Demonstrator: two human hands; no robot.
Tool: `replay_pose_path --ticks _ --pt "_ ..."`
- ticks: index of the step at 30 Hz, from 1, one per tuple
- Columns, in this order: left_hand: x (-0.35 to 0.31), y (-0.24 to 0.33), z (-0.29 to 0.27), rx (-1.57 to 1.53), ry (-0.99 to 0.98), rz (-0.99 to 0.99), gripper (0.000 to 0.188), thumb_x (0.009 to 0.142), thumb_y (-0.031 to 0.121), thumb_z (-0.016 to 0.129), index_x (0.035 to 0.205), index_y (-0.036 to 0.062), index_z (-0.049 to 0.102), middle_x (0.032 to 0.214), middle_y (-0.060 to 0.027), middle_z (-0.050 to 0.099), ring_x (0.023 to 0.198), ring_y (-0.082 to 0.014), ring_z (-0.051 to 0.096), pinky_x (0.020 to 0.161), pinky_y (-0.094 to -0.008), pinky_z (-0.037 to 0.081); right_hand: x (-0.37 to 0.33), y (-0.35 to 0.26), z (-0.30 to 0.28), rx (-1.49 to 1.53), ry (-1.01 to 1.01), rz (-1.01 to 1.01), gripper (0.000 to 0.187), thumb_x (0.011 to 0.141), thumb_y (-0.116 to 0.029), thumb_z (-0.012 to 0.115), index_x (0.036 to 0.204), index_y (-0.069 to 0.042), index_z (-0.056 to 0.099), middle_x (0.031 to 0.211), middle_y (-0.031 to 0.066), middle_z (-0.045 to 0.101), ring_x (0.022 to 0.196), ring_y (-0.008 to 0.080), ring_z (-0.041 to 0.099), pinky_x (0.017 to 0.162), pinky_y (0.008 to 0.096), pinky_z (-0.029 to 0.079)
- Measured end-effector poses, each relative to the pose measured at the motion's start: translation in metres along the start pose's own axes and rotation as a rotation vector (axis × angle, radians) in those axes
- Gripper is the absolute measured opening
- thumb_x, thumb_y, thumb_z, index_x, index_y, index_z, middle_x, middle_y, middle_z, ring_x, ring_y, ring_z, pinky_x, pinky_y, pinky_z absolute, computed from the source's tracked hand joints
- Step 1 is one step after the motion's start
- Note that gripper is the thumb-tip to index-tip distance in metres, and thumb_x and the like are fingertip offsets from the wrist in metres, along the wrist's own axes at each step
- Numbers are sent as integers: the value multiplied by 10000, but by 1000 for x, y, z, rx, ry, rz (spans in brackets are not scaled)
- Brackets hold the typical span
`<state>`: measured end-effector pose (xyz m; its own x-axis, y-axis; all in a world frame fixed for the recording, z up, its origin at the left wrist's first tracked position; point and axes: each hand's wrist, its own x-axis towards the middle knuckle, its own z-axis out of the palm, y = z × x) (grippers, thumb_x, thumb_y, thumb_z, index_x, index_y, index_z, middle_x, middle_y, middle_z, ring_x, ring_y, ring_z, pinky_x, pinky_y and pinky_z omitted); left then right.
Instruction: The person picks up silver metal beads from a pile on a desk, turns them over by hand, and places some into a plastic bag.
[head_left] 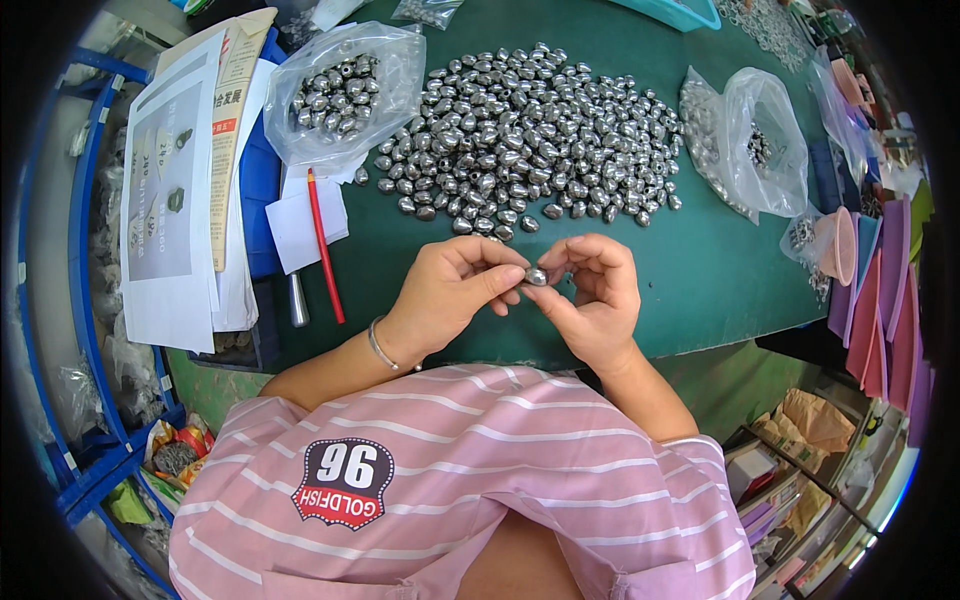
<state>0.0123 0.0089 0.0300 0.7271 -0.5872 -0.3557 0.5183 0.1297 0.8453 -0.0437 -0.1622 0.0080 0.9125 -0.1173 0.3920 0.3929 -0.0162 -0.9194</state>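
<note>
— Starting and ending with the head view: where to find the shiny bead [537, 275]?
— Just off centre, toward 2 o'clock, over the near part of the green counter [700, 290].
— And the fingers?
— Closed on the bead from both sides: at 9 o'clock by the left hand [450, 295], at 3 o'clock by the right hand [603, 305].
— Best way to handle so small and smooth a piece?
— Probably fingertips only, with light pressure. Turn slowly, always gripping with one hand while shifting the other. Stay low, and short of the bead heap [535, 140] at 12 o'clock, to avoid mixing after a slip.
</note>
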Motion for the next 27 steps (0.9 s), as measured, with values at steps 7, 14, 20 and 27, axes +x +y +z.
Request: replay_pose_path --ticks 7,14,20,27 --pt "-1 0 4 -9 -17 4 132 904 61 614 985 -39 646 874 -95 674 727 -124 626 651 -244 525 1 -4 0 -66 -10 -85 514 735 135 712 1155 7 444 956 119 602 831 162 611 728 264 503" --pt "-2 1 4 -11 -38 7 126 894 40 616 984 -43 647 902 -95 668 731 -123 623 657 -246 527 -1 -8 -2 22 8 2 494 745 143 692 1143 1 437 991 134 591 905 188 623 796 298 523" --pt "-3 1 3 -10 -44 -22 127 880 30 631 980 -46 646 908 -91 664 736 -124 622 654 -240 526 -4 -7 -3 159 16 99 504 738 139 701 1128 -29 429 1038 149 574 959 204 602 851 325 515" --pt "-3 0 4 17 -39 -14 121 878 33 634 972 -43 645 890 -90 662 732 -123 621 648 -242 524 -3 -10 -5 96 49 30 379 760 149 667 1063 4 491 1018 154 585 972 213 606 830 327 518"
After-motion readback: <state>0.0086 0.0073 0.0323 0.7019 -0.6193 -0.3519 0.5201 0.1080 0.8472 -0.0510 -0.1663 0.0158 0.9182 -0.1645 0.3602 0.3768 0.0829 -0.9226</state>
